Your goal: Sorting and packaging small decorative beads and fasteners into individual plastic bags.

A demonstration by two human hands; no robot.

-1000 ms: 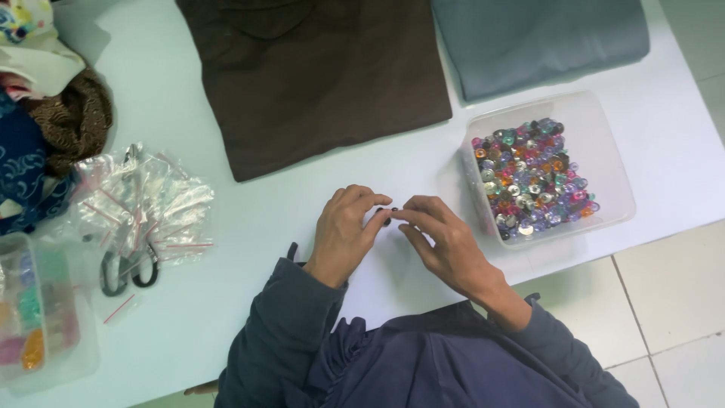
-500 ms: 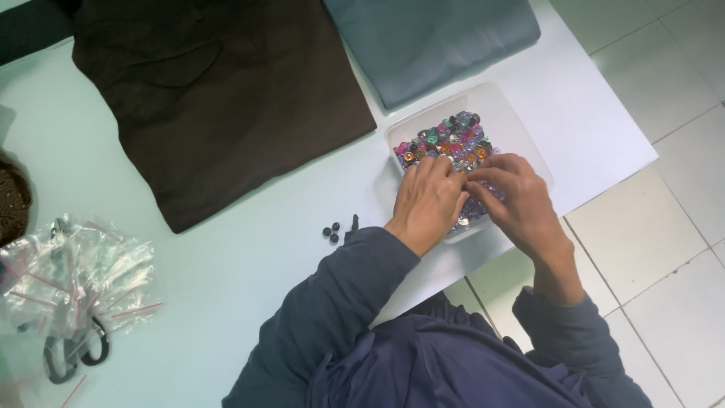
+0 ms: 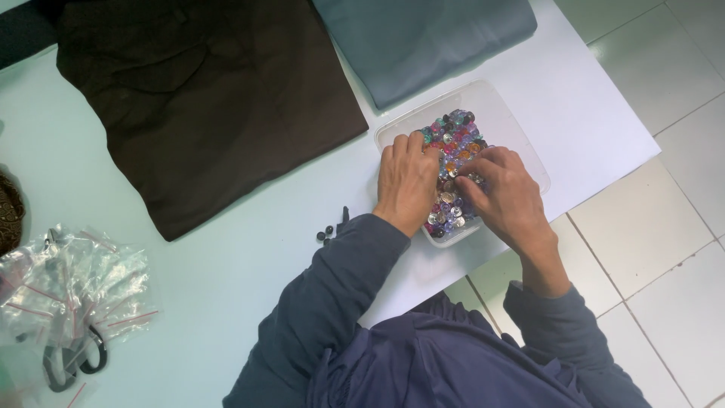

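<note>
Both hands (image 3: 453, 185) in bead tray (image 3: 521, 125)

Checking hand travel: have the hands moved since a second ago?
Yes: both hands went from the bare table into the clear bead tub.

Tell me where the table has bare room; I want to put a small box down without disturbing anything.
Free: the pale strip between the brown cloth and the plastic bags, and the white corner right of the bead tray. Crowded: the tray itself, under the left hand and right hand, and by the small dark beads.
</note>
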